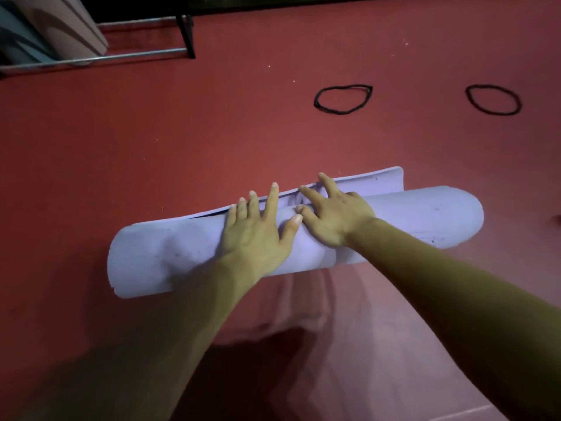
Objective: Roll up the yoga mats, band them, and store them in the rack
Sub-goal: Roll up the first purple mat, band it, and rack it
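Note:
A lilac yoga mat [158, 259] lies rolled into a thick tube across the red floor, with its last loose edge curling up along the far side. My left hand [258, 229] presses flat on the middle of the roll, fingers spread and straight. Beside it, my right hand [334, 214] lies on the roll too, its fingers reaching over to the loose edge. Two black elastic bands rest on the floor beyond the mat, one [343, 98] past its right half and one [493, 99] further right. A metal rack [121, 56] stands at the far left.
The rack holds a rolled pale mat [60, 28] at the top left corner. Its black leg [188, 34] stands on the red floor [212, 123], which stretches between the rack, the bands and the roll. A dark wall base runs along the top edge.

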`<act>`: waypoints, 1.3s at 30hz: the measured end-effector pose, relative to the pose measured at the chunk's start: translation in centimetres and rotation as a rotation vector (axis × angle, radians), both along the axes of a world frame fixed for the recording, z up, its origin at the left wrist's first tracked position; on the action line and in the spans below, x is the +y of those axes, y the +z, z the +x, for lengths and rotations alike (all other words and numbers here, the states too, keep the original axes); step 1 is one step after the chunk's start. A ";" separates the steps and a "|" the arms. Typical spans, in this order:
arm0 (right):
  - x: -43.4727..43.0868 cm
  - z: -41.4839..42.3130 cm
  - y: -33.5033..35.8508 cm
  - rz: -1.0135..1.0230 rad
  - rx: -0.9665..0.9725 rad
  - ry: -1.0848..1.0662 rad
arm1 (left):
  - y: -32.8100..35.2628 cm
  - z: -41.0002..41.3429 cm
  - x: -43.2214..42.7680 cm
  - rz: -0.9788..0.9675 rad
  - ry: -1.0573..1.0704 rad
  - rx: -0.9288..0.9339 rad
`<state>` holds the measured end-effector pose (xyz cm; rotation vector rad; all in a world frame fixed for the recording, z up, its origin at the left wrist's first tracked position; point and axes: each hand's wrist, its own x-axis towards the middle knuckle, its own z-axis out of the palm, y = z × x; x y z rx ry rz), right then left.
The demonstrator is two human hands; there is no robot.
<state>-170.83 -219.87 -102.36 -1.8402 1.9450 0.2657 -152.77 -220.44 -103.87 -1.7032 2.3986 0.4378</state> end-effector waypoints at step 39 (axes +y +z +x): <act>1.2 -0.8 -1.6 -0.137 0.036 0.070 | -0.3 1.8 -2.8 0.062 -0.183 -0.099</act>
